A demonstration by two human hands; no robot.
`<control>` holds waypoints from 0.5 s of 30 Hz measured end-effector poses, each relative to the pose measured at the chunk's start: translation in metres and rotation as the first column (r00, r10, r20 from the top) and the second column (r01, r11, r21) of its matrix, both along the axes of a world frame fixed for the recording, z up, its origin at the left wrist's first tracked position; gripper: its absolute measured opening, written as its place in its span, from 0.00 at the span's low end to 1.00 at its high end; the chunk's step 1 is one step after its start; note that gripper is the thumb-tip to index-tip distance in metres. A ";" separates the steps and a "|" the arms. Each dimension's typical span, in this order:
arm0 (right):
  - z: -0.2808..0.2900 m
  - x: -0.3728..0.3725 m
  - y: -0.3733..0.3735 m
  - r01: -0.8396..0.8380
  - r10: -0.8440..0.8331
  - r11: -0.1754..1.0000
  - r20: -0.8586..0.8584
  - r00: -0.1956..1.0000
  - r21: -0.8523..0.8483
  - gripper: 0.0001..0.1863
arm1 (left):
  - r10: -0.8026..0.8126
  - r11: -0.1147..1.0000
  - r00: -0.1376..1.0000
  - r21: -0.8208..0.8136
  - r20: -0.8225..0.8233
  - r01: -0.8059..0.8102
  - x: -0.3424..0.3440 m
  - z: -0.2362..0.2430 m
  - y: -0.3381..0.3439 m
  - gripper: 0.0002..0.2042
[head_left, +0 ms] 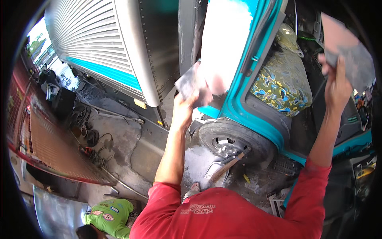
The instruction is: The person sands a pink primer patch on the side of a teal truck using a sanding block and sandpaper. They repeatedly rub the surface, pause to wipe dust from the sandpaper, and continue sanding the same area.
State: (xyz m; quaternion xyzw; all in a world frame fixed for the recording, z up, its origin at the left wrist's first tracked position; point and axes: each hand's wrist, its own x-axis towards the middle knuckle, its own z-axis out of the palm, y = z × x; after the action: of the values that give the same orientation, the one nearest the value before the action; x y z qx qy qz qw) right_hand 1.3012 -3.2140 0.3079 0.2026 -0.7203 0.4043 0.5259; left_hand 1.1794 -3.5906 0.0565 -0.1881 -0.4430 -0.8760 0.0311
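The left hand (186,104) grips a grey plate (187,82) by the cab's white panel (225,40); the right hand (337,87) pinches 1 larger pink-and-grey sheet (354,61). Filler-spreading seems underway; the panel's pink patch (217,84) probably calls for smoothing.

A person in green (109,216) is beside a shiny metal sheet (57,210), near a red-framed mesh panel (53,141).

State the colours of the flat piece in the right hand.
Pink toward the top, grey lower down; the flat piece shows best in the head view.
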 end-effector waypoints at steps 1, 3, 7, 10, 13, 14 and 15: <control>0.025 -0.026 -0.007 0.035 -0.029 0.995 -0.067 0.997 0.092 0.22 | 0.163 0.971 0.985 -0.169 -0.047 -0.169 -0.006 0.025 0.004 0.15; 0.072 -0.071 -0.024 -0.134 0.135 0.990 -0.029 0.990 0.051 0.24 | 0.339 0.858 0.906 -0.312 -0.254 -0.409 -0.023 0.072 0.012 0.16; 0.110 -0.142 -0.067 0.306 -0.126 0.931 -0.612 0.780 0.198 0.21 | 0.506 0.638 0.710 -0.342 -0.489 -0.690 -0.057 0.135 0.038 0.13; 0.129 -0.182 -0.090 0.286 -0.081 0.933 -0.647 0.759 0.218 0.23 | 0.560 0.553 0.668 -0.379 -0.490 -0.742 -0.075 0.153 0.060 0.14; 0.140 -0.203 -0.090 0.132 0.176 0.914 -0.669 0.722 0.383 0.23 | 0.638 0.420 0.599 -0.433 -0.484 -0.798 -0.087 0.160 0.084 0.15; 0.142 -0.210 -0.088 0.193 0.148 0.904 -0.701 0.698 0.382 0.23 | 0.645 0.353 0.544 -0.422 -0.536 -0.835 -0.091 0.163 0.094 0.16; 0.144 -0.217 -0.085 0.253 0.121 0.891 -0.732 0.670 0.378 0.23 | 0.647 0.285 0.488 -0.408 -0.585 -0.867 -0.095 0.167 0.105 0.17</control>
State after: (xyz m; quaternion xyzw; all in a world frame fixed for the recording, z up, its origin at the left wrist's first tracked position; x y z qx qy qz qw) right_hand 1.0842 -3.2991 0.4518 0.4372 -0.5252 0.0896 0.7245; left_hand 1.0843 -3.4856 0.2233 -0.0818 -0.7447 -0.4877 0.4483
